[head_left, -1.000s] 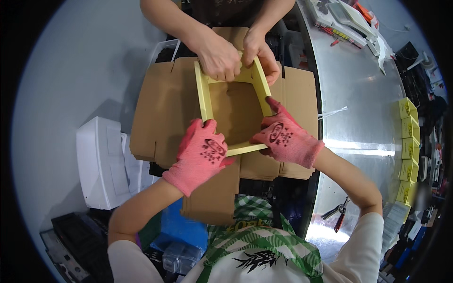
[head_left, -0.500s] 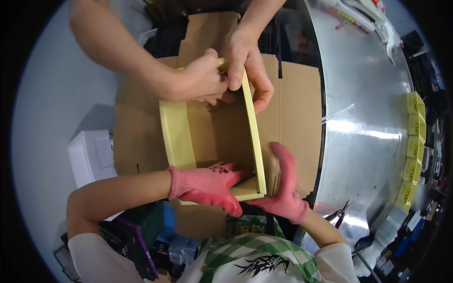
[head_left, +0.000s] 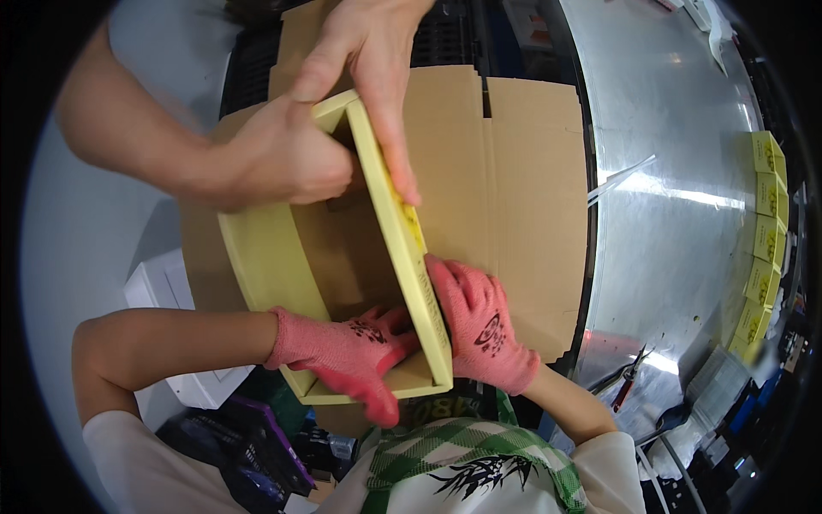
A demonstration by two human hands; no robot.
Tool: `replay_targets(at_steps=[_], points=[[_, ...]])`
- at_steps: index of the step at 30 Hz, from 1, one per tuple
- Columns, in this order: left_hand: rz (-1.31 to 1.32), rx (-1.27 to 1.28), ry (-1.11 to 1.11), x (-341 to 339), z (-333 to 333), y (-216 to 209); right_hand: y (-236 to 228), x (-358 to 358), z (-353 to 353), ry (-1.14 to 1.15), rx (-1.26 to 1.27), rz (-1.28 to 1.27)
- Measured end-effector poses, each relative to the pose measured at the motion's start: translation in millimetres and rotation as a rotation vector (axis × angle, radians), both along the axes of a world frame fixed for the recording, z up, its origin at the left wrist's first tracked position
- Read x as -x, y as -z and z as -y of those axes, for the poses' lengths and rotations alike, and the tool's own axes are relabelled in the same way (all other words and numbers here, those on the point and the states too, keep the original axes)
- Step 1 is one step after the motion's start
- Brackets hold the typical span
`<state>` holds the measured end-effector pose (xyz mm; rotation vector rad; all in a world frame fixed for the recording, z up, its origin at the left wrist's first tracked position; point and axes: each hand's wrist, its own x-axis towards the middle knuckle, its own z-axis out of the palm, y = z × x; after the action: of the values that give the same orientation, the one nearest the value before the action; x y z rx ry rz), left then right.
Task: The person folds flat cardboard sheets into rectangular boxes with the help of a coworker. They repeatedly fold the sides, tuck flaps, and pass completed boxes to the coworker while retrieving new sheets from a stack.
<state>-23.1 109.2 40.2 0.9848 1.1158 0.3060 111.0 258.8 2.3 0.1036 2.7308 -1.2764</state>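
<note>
A yellow cardboard box [head_left: 261, 257], its open side toward me, is tilted over brown cardboard. My left hand [head_left: 342, 347], in a pink glove, reaches into its near end. The fingers are inside by the right wall, and the thumb hangs over the near edge. Outside that wall my right hand [head_left: 481, 330], also in a pink glove, presses with its fingers together. Across from me another person's bare left-side hand [head_left: 287, 158] reaches into the far end, fingers hidden. That person's other bare hand [head_left: 377, 73] lies along the outside of the far right corner.
Flat brown cardboard [head_left: 535, 206] lies beneath the box. A metal table [head_left: 668, 248] stands to the right, with pliers [head_left: 629, 377] and a row of small yellow boxes [head_left: 762, 236]. A white container [head_left: 158, 283] stands at the left, above dark packages [head_left: 235, 454].
The box has shifted left and its right wall now shows more of its outer face. My right hand has closed in against that wall. The other person's hands have moved left with the box.
</note>
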Motion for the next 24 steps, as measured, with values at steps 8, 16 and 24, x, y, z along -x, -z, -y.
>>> replay_targets(at_steps=[8, 16, 24], points=[[0.142, -0.03, 0.004, 10, -9, 1, -3, 4, -29, -0.186, 0.27, 0.0], [0.024, -0.031, 0.043, 9, -6, -13, 32, 22, 38, 0.175, 0.902, -0.325], [-0.648, -0.288, -0.068, -19, 30, -46, -36, 37, 15, 0.197, 0.79, -0.722]])
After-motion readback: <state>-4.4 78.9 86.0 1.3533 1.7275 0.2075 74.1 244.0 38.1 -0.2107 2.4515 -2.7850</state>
